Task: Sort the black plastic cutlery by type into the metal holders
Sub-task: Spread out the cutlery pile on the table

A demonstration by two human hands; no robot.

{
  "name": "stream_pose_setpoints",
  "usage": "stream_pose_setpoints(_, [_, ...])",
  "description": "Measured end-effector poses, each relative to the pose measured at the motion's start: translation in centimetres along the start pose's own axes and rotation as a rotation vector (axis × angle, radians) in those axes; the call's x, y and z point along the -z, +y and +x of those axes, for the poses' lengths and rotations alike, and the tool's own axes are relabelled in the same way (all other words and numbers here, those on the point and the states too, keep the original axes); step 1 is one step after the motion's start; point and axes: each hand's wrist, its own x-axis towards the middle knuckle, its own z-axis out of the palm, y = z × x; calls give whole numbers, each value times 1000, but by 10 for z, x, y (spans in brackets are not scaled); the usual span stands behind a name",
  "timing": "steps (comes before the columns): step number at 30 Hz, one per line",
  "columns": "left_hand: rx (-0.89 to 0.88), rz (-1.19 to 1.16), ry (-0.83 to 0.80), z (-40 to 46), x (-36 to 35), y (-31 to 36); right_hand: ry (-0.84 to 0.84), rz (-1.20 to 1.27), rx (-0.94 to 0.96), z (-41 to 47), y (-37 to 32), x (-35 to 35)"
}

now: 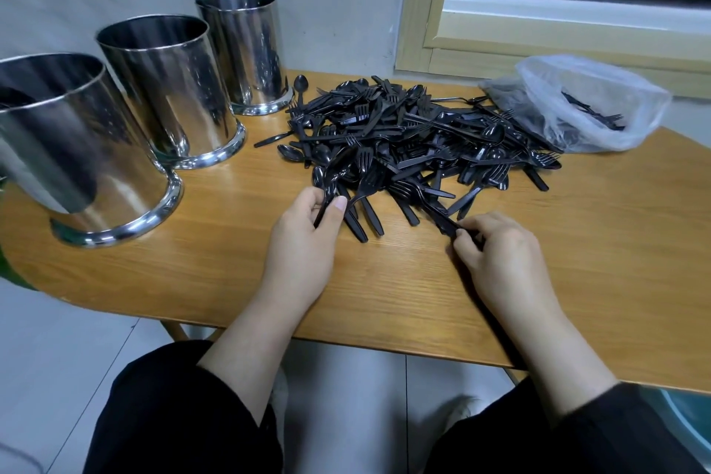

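While left hand (307,227) pinches a spoon (331,181), right hand (500,246) grips a fork (427,200).

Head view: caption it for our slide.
Both hands pick cutlery from the black pile beside three metal holders.

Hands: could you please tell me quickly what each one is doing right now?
Left hand: grips a black spoon by its handle.
Right hand: pinches a black utensil handle.
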Motion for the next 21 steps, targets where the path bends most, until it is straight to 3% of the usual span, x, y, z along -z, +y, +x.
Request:
stream_pose_setpoints(4, [30,-74,15,3,2,-2,-17,150,-28,-3,-5,7])
stream_pose_setpoints(11, [294,-451,-52,-20,-30,18,30,515,-138,-1,-3,12])
stream_pose_setpoints(21, [376,-627,38,-23,-113,51,-33,602,-109,-2,-3,11])
